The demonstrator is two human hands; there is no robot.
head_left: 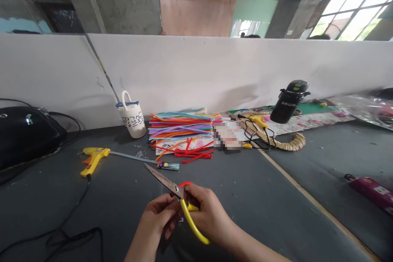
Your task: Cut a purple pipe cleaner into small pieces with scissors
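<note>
My right hand (208, 208) is wrapped round a pair of scissors (190, 223) with yellow handles, whose blades point up and to the left. Beside it, my left hand (159, 213) has its fingers pinched together near the scissors' pivot. A red piece (185, 183) shows just above the fingers, and a small purple bit (181, 217) lies between the hands; most of what the left fingers hold is hidden. Beyond the hands lie several red pipe cleaners (196, 154) and a pile of coloured ones (181, 126).
A yellow glue gun (95, 159) lies at left with its cable, near a small tube (168, 166). Behind stand a white cup (134, 120) and a black bottle (287, 104). Another glue gun (258, 121) and a purple package (373, 191) are at right.
</note>
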